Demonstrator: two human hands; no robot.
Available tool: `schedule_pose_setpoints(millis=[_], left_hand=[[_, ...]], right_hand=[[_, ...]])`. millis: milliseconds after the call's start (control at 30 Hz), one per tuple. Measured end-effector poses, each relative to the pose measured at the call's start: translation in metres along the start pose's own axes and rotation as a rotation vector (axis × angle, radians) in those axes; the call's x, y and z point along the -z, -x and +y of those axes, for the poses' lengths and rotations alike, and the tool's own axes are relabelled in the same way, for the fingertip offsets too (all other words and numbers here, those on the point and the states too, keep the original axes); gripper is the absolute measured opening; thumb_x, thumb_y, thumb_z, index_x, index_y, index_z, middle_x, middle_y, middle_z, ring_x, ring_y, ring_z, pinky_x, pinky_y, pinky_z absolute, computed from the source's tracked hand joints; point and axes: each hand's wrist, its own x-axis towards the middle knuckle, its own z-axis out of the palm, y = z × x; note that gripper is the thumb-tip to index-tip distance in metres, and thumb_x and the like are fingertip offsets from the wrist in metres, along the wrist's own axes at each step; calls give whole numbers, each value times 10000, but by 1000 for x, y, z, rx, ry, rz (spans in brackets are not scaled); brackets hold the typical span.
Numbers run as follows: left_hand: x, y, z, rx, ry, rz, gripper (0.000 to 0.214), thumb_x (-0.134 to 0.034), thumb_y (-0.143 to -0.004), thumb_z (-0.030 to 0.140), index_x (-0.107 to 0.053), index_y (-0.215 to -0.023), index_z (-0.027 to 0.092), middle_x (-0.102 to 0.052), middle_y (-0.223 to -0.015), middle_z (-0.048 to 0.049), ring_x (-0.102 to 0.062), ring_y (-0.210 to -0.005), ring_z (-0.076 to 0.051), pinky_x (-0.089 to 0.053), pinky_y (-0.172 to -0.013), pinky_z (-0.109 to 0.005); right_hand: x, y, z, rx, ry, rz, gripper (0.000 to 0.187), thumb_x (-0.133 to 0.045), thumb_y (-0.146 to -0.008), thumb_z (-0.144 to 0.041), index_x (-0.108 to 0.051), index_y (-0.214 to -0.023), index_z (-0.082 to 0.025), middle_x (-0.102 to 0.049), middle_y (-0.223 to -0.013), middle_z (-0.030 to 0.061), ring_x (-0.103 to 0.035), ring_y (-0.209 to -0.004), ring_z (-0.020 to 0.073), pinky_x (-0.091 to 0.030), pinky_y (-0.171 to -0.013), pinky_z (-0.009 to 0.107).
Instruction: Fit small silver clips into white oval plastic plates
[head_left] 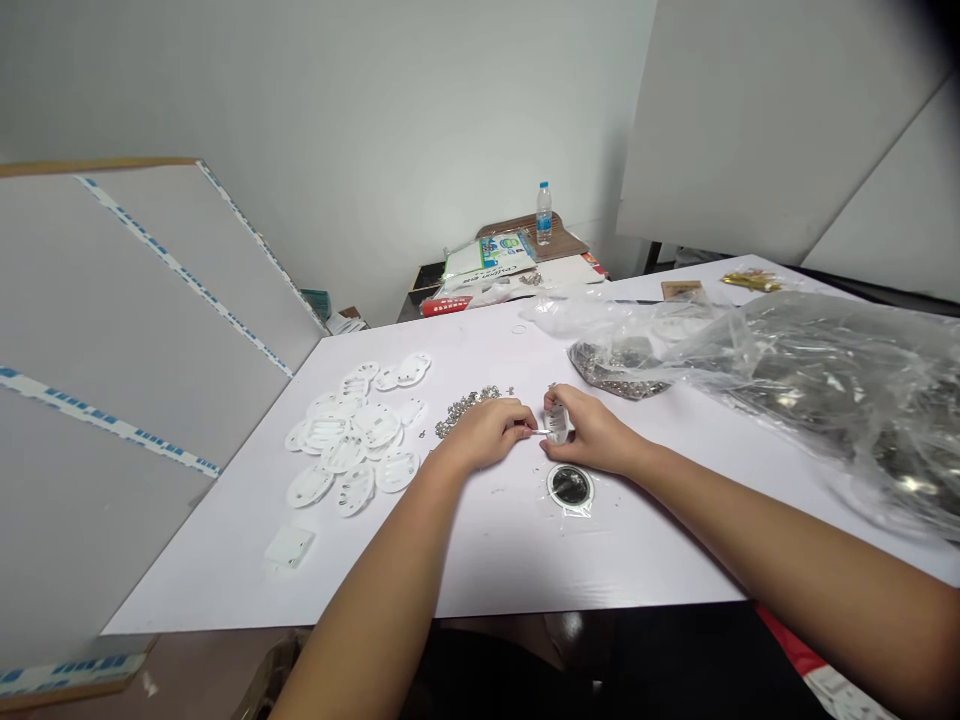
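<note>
My left hand (487, 432) and my right hand (592, 432) meet over the middle of the white table (480, 560). The right hand's fingers are closed round a small white-and-metal piece (556, 424). The left hand is pinched on something thin and white that reaches toward that piece; I cannot make out what it is. A heap of small silver metal parts (469, 405) lies just behind the left hand. A round black-and-white disc in clear wrap (570, 486) lies in front of the right hand.
A pile of white round plastic discs (352, 435) lies to the left, with one square white piece (289, 547) nearer the edge. Clear plastic bags of metal parts (825, 380) fill the right side. Behind the table stands a side table with papers and a water bottle (544, 212).
</note>
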Motion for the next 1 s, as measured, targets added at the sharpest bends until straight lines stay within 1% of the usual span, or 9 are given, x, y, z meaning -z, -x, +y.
schedule_pose_setpoints(millis=[267,433,767,900,1000], left_hand=[[-1,-1,2,27,-55,-9,157,-544,-895,291,-691,-862,250,-689,-905,11,-575,-856,-154,-411,-782,-284],[-1,-2,6,47,-86,-29,146,-541,-880,271,-672,-820,248,-686,-888,14,-569,-837,-159,-392,-739,-285],[3,-3,11,142,-62,-59,130,-551,-846,239,-646,-759,226,-676,-812,-10,-566,-760,-162,-359,-662,-287],[4,-2,10,106,-37,-67,134,-542,-854,239,-649,-774,239,-680,-839,4,-562,-782,-158,-373,-706,-280],[5,-1,10,93,-46,-56,141,-538,-860,257,-648,-776,232,-671,-829,-5,-552,-778,-159,-366,-694,-280]], right_hand=[[-1,0,0,11,9,-2,354,-674,-711,-242,-433,-971,-227,-515,-925,15,-487,-752,166,-418,-652,295],[-1,-1,-1,8,-4,-14,355,-681,-718,-263,-434,-970,-226,-519,-929,23,-494,-755,172,-418,-654,299],[0,-1,-4,11,-8,-43,339,-656,-726,-247,-428,-976,-226,-511,-933,28,-483,-735,172,-414,-637,303],[0,-1,-3,8,-12,-50,335,-651,-731,-247,-423,-975,-226,-507,-938,23,-486,-744,171,-417,-646,305],[0,-1,-3,10,-9,-53,340,-651,-725,-235,-420,-973,-225,-506,-938,22,-482,-735,166,-414,-639,301]])
